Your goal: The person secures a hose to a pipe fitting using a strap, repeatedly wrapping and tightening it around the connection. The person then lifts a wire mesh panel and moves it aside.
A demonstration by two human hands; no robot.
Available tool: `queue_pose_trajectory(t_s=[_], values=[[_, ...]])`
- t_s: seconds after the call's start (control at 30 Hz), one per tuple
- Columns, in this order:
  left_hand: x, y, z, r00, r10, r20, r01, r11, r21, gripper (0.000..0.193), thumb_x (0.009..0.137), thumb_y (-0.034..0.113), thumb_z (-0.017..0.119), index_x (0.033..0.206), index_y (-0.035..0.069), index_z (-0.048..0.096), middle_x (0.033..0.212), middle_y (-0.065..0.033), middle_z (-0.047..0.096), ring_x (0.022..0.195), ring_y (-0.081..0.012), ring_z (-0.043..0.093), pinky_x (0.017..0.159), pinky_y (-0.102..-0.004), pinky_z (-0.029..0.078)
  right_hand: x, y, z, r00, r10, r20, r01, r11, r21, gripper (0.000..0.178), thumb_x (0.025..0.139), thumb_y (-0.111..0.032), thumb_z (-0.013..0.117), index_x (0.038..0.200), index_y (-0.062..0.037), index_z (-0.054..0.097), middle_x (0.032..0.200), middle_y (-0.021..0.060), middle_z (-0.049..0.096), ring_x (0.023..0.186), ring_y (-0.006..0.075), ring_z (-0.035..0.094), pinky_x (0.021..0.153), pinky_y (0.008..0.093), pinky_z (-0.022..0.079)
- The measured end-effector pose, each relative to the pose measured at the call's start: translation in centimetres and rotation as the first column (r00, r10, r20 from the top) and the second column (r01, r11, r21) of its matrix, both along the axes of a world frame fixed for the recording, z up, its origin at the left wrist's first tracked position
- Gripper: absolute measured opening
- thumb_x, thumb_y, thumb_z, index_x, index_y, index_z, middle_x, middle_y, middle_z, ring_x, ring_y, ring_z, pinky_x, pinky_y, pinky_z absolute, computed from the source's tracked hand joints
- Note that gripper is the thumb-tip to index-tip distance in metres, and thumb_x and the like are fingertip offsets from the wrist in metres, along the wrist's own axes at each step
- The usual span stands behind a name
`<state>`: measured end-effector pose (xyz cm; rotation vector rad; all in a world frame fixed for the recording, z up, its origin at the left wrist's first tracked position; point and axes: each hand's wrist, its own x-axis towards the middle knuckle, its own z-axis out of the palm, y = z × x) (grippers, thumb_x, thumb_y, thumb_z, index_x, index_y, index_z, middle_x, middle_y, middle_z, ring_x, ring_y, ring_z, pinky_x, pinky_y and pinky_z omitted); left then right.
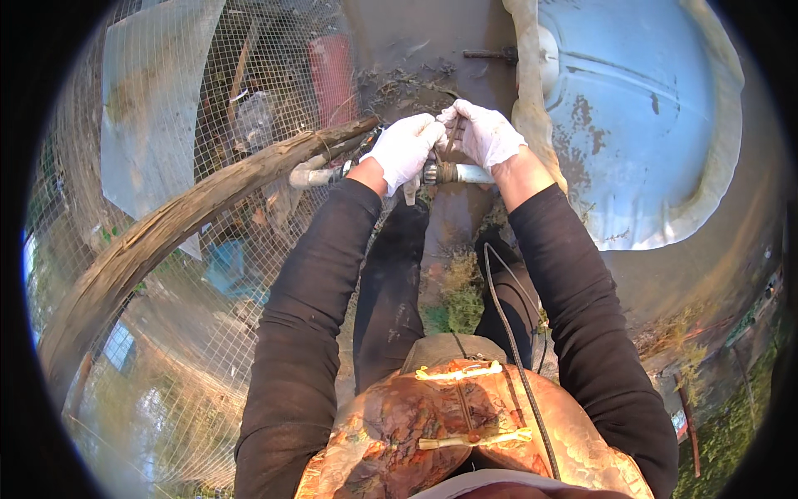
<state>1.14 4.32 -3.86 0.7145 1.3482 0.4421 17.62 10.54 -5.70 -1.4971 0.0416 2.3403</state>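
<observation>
Both my hands wear white gloves and meet above a pipe. My left hand (405,151) is closed, its fingertips pinched together near one end of a thin brown strip (453,137). Curled around the other side of that strip, my right hand (486,135) is closed too, its thumb and fingers drawn in. What the strip is made of is too small to tell. Just below the hands runs a pale pipe (474,174) with a dark ringed fitting (431,173) and a greyish, handle-like piece (411,191). Left of it, the pipe bends at a pale elbow (306,175).
A wire mesh fence (274,50) and a thick wooden pole (179,220) stand at the left. A large blue rounded tank (640,125) with a pale wavy edge lies at the right, by muddy water (416,37). A dark cord (519,358) hangs down my front.
</observation>
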Motion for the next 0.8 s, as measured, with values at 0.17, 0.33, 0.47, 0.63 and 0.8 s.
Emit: queue_pose_trajectory(t_s=[0.17, 0.33, 0.47, 0.63, 0.8], values=[[0.4, 0.5, 1.4, 0.979, -0.095, -0.179, 0.100, 0.995, 0.019, 0.025, 0.103, 0.023, 0.053, 0.091, 0.003, 0.062, 0.087, -0.0056, 0.067, 0.082, -0.0137, 0.062, 0.077, -0.0302, 0.049, -0.6, 0.9, -2.0, 0.993, -0.089, -0.074, 0.076, 0.984, -0.162, 0.030, 0.104, -0.029, 0.048, 0.082, -0.0093, 0.053, 0.059, -0.0017, 0.042, 0.050, 0.0154, 0.038, 0.047, 0.0301, 0.034], [0.2, 1.1, 1.4, 0.869, -0.263, -0.419, 0.314, 0.948, 0.056, 0.037, 0.102, 0.035, 0.046, 0.099, 0.004, 0.065, 0.096, -0.0177, 0.071, 0.092, -0.0366, 0.067, 0.085, -0.0434, 0.051, -2.9, 2.3, -2.8, 0.993, 0.117, -0.036, -0.119, 0.990, -0.070, 0.029, 0.100, -0.029, 0.051, 0.075, -0.0145, 0.052, 0.059, -0.0049, 0.043, 0.049, 0.0108, 0.033, 0.045, 0.0271, 0.028], [0.2, 1.1, 0.8, 0.910, -0.183, -0.372, 0.236, 0.967, 0.100, 0.038, 0.101, 0.035, 0.045, 0.099, 0.003, 0.066, 0.100, -0.0204, 0.070, 0.097, -0.0400, 0.065, 0.088, -0.0455, 0.050, -5.9, 2.6, -3.9, 0.953, 0.156, 0.259, -0.171, 0.985, 0.037, 0.031, 0.094, -0.029, 0.056, 0.066, -0.0182, 0.048, 0.056, -0.0054, 0.042, 0.048, 0.0114, 0.031, 0.047, 0.0297, 0.027], [0.1, 0.9, 0.8, 0.881, -0.197, -0.430, 0.288, 0.944, 0.159, 0.038, 0.101, 0.035, 0.043, 0.098, 0.005, 0.066, 0.100, -0.0216, 0.068, 0.099, -0.0412, 0.063, 0.090, -0.0467, 0.049, -6.8, 3.1, -5.1, 0.941, 0.259, 0.218, -0.290, 0.949, 0.123, 0.027, 0.092, -0.026, 0.056, 0.067, -0.0188, 0.048, 0.058, -0.0046, 0.044, 0.049, 0.0115, 0.033, 0.049, 0.0296, 0.029], [-0.3, 1.6, 0.6, 0.879, -0.206, -0.430, 0.283, 0.951, 0.123, 0.036, 0.101, 0.035, 0.044, 0.100, 0.005, 0.065, 0.102, -0.0206, 0.068, 0.099, -0.0409, 0.063, 0.089, -0.0466, 0.049, -7.0, 4.6, -3.7, 0.938, 0.244, 0.245, -0.285, 0.947, 0.146, 0.018, 0.092, -0.024, 0.055, 0.075, -0.0183, 0.049, 0.060, -0.0049, 0.044, 0.051, 0.0106, 0.034, 0.050, 0.0285, 0.030]])
